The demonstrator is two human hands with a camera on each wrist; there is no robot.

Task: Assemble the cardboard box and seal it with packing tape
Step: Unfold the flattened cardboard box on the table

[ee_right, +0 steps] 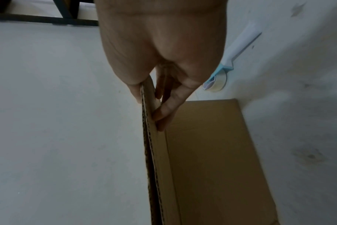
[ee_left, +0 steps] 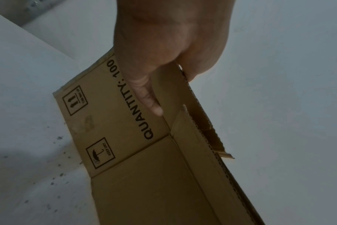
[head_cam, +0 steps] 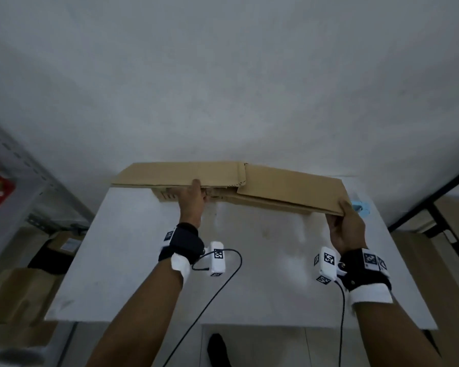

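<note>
A flattened brown cardboard box (head_cam: pixel 276 184) hangs just above the far side of the white table (head_cam: pixel 249 260). My left hand (head_cam: pixel 192 200) pinches its near edge around the middle, thumb on top. In the left wrist view the left hand (ee_left: pixel 164 68) holds a panel printed "QUANTITY" on the box (ee_left: pixel 144 175). My right hand (head_cam: pixel 346 223) grips the box's right near corner. The right wrist view shows that hand (ee_right: pixel 156 97) with its thumb and fingers on either side of the box's (ee_right: pixel 212 159) edge. A blue tape dispenser (ee_right: pixel 223 73) with clear tape lies beyond the box, also in the head view, tape dispenser (head_cam: pixel 361 206).
A grey wall stands right behind the table. Metal shelving (head_cam: pixel 24 181) and several cardboard boxes (head_cam: pixel 16 295) are on the floor to the left. A dark frame (head_cam: pixel 440 205) stands at the right. Cables run from both wrist cameras across the table.
</note>
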